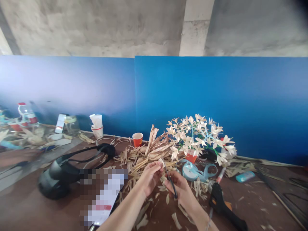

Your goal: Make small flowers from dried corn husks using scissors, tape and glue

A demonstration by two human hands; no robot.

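My left hand [151,177] pinches a small pale strip of dried husk [162,162] between thumb and fingers. My right hand [181,188] is closed around thin black scissors [169,179], whose blades point up toward that strip. Both hands hover over a brown table [29,205] just in front of a heap of dried husks [144,154]. Cut husk scraps [176,220] lie beneath my hands.
A bouquet of pale husk flowers [198,134] stands in a red cup behind my hands, beside a light-blue ribbon roll [192,170]. A black glue gun [222,205] lies right, a black bag [62,176] left. Red cup [137,139], bottles and jars sit along the blue wall.
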